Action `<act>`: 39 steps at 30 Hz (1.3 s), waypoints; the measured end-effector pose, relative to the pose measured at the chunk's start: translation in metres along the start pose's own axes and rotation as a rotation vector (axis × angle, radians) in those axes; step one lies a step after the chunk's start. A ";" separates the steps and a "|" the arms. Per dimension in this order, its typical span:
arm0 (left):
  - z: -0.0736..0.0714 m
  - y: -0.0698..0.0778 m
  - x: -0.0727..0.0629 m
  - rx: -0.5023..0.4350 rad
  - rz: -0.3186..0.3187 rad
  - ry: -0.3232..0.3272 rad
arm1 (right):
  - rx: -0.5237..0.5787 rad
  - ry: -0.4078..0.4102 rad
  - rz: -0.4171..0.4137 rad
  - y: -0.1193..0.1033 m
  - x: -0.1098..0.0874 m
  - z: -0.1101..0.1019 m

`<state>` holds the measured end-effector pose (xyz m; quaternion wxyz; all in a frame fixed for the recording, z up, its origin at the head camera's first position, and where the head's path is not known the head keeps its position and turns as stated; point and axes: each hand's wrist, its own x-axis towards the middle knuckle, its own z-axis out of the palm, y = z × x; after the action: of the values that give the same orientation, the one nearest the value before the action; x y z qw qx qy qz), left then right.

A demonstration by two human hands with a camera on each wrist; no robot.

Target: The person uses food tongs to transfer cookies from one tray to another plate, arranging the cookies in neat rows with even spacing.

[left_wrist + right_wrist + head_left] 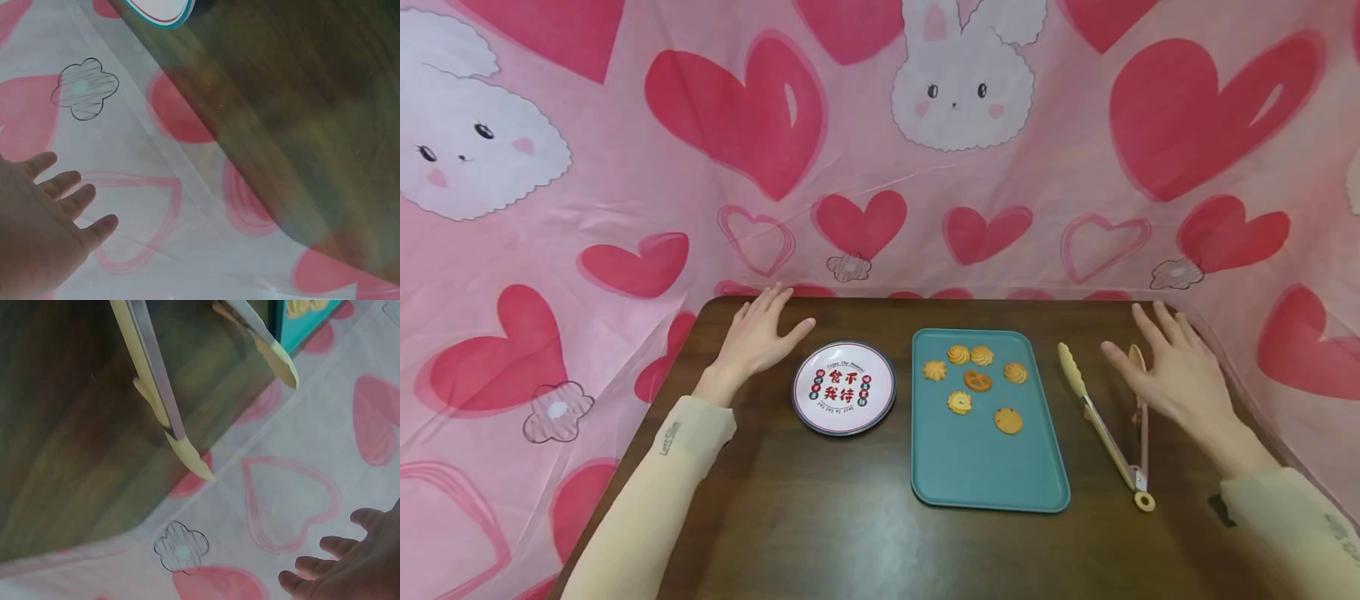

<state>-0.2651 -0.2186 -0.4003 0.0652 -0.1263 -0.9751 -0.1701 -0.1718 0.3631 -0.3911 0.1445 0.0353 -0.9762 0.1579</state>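
My left hand (758, 335) is held over the table's left side with fingers spread, holding nothing. Just right of it lies a round white plate (844, 389) with a dark rim and red lettering. My right hand (1176, 371), also spread and bare, hovers at the right and partly covers one arm of the tongs (1105, 437). These have cream tips and metal arms, spread in a V with the ring end toward me. Between plate and tongs is a teal tray (988, 475) bearing several cookies: swirled ones (1015, 372), a pretzel-shaped one (977, 381) and a flat round one (1008, 421).
The dark wooden table (820, 517) ends at a pink curtain (865, 167) printed with hearts and rabbits, which hangs behind it and along both sides. Bare wood shows in front of the plate and the tray.
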 end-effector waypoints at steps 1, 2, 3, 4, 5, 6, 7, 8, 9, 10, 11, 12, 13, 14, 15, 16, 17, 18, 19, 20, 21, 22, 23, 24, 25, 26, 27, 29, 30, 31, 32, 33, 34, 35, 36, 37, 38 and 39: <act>0.001 0.000 -0.001 -0.013 -0.003 0.010 | 0.006 0.003 0.009 0.000 -0.002 0.002; 0.002 -0.001 -0.003 -0.024 -0.005 0.020 | 0.011 0.005 0.020 0.000 -0.005 0.004; 0.004 -0.001 -0.004 -0.032 -0.008 0.025 | 0.014 0.008 0.028 0.000 -0.007 0.006; 0.005 -0.002 -0.006 -0.040 -0.012 0.029 | 0.019 0.012 0.034 0.000 -0.010 0.009; 0.006 -0.002 -0.008 -0.048 -0.016 0.032 | 0.022 0.018 0.041 0.000 -0.012 0.011; 0.008 -0.003 -0.009 -0.053 -0.019 0.034 | 0.030 0.024 0.049 0.000 -0.014 0.013; 0.010 -0.004 -0.011 -0.058 -0.021 0.035 | 0.037 0.030 0.055 -0.001 -0.017 0.016; 0.012 -0.005 -0.013 -0.060 -0.024 0.036 | 0.046 0.037 0.063 -0.001 -0.019 0.018; 0.014 -0.007 -0.014 -0.065 -0.028 0.034 | 0.056 0.042 0.071 0.000 -0.022 0.021; 0.016 -0.008 -0.015 -0.070 -0.031 0.033 | 0.067 0.049 0.078 0.000 -0.024 0.023; 0.018 -0.009 -0.017 -0.074 -0.033 0.031 | 0.075 0.054 0.086 0.000 -0.026 0.026; 0.021 -0.011 -0.018 -0.078 -0.037 0.028 | 0.086 0.058 0.093 0.000 -0.029 0.028; 0.023 -0.013 -0.020 -0.085 -0.044 0.024 | 0.095 0.061 0.098 0.000 -0.031 0.031; 0.026 -0.014 -0.022 -0.093 -0.051 0.018 | 0.105 0.064 0.106 0.001 -0.033 0.033; 0.028 -0.016 -0.024 -0.104 -0.060 0.013 | 0.113 0.066 0.115 0.001 -0.035 0.036; 0.031 -0.017 -0.026 -0.110 -0.071 0.007 | 0.120 0.070 0.121 0.002 -0.037 0.039; 0.033 -0.018 -0.028 -0.118 -0.082 0.002 | 0.128 0.072 0.128 0.002 -0.040 0.041; 0.036 -0.019 -0.029 -0.127 -0.094 -0.003 | 0.135 0.075 0.136 0.003 -0.042 0.044; 0.038 -0.020 -0.031 -0.133 -0.101 -0.005 | 0.140 0.077 0.145 0.003 -0.043 0.046; 0.040 -0.020 -0.033 -0.139 -0.110 -0.008 | 0.145 0.079 0.154 0.004 -0.045 0.049; 0.042 -0.021 -0.034 -0.144 -0.118 -0.010 | 0.149 0.080 0.163 0.005 -0.047 0.051; 0.043 -0.021 -0.035 -0.146 -0.121 -0.011 | 0.153 0.080 0.172 0.005 -0.048 0.053; 0.045 -0.022 -0.035 -0.152 -0.125 -0.013 | 0.157 0.075 0.184 0.006 -0.050 0.055; 0.046 -0.022 -0.035 -0.158 -0.129 -0.014 | 0.159 0.069 0.197 0.007 -0.052 0.056; 0.047 -0.022 -0.035 -0.163 -0.133 -0.015 | 0.160 0.063 0.211 0.007 -0.053 0.058; 0.048 -0.023 -0.035 -0.172 -0.143 -0.020 | 0.163 0.056 0.225 0.008 -0.055 0.060; 0.048 -0.023 -0.035 -0.179 -0.149 -0.024 | 0.165 0.047 0.240 0.008 -0.057 0.061; 0.050 -0.022 -0.035 -0.192 -0.163 -0.031 | 0.170 0.029 0.270 0.008 -0.060 0.064; 0.050 -0.022 -0.035 -0.200 -0.168 -0.033 | 0.172 0.022 0.282 0.009 -0.061 0.065; 0.051 -0.022 -0.035 -0.208 -0.171 -0.034 | 0.178 0.016 0.297 0.009 -0.062 0.066; 0.052 -0.023 -0.035 -0.215 -0.172 -0.034 | 0.183 0.010 0.310 0.009 -0.063 0.067; 0.053 -0.023 -0.035 -0.222 -0.171 -0.031 | 0.188 0.006 0.322 0.009 -0.063 0.068; 0.055 -0.024 -0.035 -0.232 -0.171 -0.028 | 0.193 0.004 0.333 0.009 -0.064 0.069; 0.056 -0.024 -0.035 -0.242 -0.172 -0.025 | 0.198 -0.001 0.345 0.009 -0.064 0.070; 0.057 -0.024 -0.035 -0.253 -0.173 -0.025 | 0.206 -0.006 0.355 0.009 -0.065 0.071; 0.058 -0.024 -0.035 -0.263 -0.178 -0.028 | 0.212 -0.013 0.366 0.008 -0.065 0.072; 0.059 -0.024 -0.035 -0.271 -0.183 -0.030 | 0.213 -0.020 0.371 0.008 -0.066 0.073; 0.060 -0.024 -0.035 -0.281 -0.188 -0.036 | 0.214 -0.027 0.375 0.008 -0.066 0.075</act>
<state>-0.2429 -0.2278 -0.4700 0.0131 -0.0455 -0.9502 -0.3080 -0.1299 0.3484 -0.4808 0.0950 -0.1297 -0.9451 0.2844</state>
